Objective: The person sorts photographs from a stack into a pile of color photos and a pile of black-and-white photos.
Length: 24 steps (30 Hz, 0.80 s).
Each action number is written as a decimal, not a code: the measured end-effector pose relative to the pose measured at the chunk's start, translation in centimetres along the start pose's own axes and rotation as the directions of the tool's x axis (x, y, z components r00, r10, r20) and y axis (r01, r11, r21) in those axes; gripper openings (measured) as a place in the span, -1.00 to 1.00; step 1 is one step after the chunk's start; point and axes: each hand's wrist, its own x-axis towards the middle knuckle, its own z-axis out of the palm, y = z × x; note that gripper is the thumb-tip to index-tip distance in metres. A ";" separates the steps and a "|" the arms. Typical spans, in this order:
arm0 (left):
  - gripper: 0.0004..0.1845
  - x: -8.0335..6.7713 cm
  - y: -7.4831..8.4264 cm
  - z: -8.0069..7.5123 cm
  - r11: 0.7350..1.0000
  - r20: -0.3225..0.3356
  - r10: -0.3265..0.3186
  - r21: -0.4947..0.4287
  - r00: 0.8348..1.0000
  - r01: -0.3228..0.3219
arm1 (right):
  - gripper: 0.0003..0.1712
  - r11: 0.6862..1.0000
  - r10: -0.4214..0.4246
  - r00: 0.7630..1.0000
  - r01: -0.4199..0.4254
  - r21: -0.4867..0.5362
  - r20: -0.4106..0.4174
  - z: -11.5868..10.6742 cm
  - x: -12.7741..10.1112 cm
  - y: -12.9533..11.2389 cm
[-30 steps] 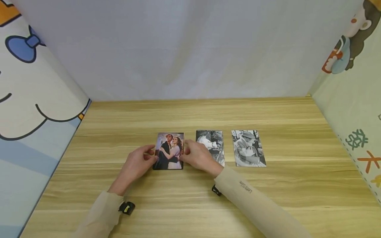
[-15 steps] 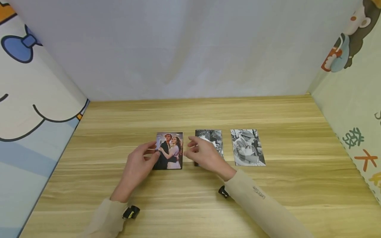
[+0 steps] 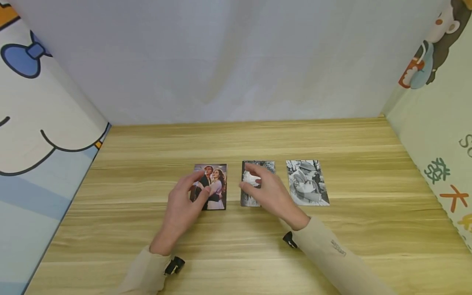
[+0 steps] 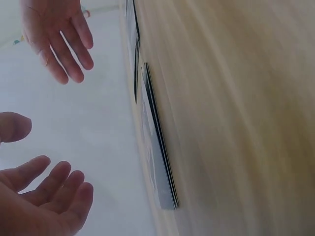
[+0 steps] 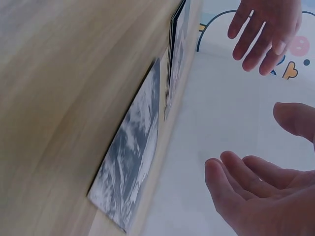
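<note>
Table: I see a light wooden table (image 3: 332, 246) with 3 photos lying flat in a row across its middle, walled in by a white backdrop (image 3: 236, 61) and cartoon-printed panels (image 3: 33, 123) on both sides.
Left hand: my left hand (image 3: 186, 200) hovers above the colour photo with its fingers loosely spread and relaxed, gripping nothing; the left wrist view shows clear space between the fingers (image 4: 59, 187) and the photo's edge.
Right hand: my right hand (image 3: 267, 190) hangs over the middle photo, fingers slack and apart, holding nothing; in the right wrist view the fingers (image 5: 241, 177) are clear of the print.
Colour photo: the colour photo (image 3: 215, 186) of a couple is the leftmost of the 3, flat on the wood, partly hidden behind my left hand.
Middle photo: the black-and-white middle photo (image 3: 248, 192) lies just beside it, mostly covered from the head view by my right hand.
Right photo: the black-and-white right photo (image 3: 307, 182) lies uncovered, near the middle one but apart from it.
</note>
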 end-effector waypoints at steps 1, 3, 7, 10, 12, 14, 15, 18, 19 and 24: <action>-0.51 0.0 0.2 0.2 1.000 0.003 0.005 0.006 1.000 -0.005 | -0.26 1.000 -0.002 1.000 0.002 -0.008 -0.009 -0.2 -0.2 0.1; -0.51 0.0 0.5 0.5 1.000 0.008 0.017 0.020 1.000 -0.017 | -0.26 1.000 -0.002 1.000 0.002 -0.022 -0.021 -0.4 -0.4 0.2; -0.50 0.0 0.9 1.1 0.998 0.016 0.056 0.009 0.998 -0.056 | -0.25 0.997 -0.002 0.999 -0.002 -0.073 -0.046 -1.0 -0.9 0.6; -0.47 0.0 1.2 1.6 0.997 0.022 0.077 -0.004 0.997 -0.077 | -0.24 0.995 -0.009 0.998 0.002 -0.101 -0.062 -1.5 -1.3 0.9; -0.44 0.0 1.3 1.8 0.997 0.034 0.077 -0.011 0.996 -0.077 | -0.23 0.994 -0.015 0.998 0.007 -0.109 -0.067 -1.8 -1.5 1.1; -0.41 0.0 1.5 2.0 0.998 0.057 0.063 -0.012 0.996 -0.063 | -0.22 0.993 -0.021 0.997 0.012 -0.121 -0.075 -2.1 -1.6 1.5; -0.40 0.0 1.6 2.2 0.998 0.070 0.059 -0.012 0.996 -0.058 | -0.22 0.992 -0.019 0.997 0.009 -0.128 -0.077 -2.3 -1.7 1.7; -0.34 0.0 1.9 2.5 0.999 0.103 0.053 -0.006 0.993 -0.053 | -0.20 0.988 -0.017 0.996 0.004 -0.154 -0.084 -2.7 -1.9 2.3; -0.32 0.0 2.1 2.6 0.999 0.114 0.049 -0.003 0.992 -0.049 | -0.19 0.987 -0.019 0.996 0.005 -0.163 -0.085 -2.8 -1.9 2.5; -0.25 0.0 2.5 3.2 0.999 0.166 0.025 0.021 0.986 -0.029 | -0.16 0.979 -0.040 0.996 0.023 -0.200 -0.080 -3.3 -2.0 3.5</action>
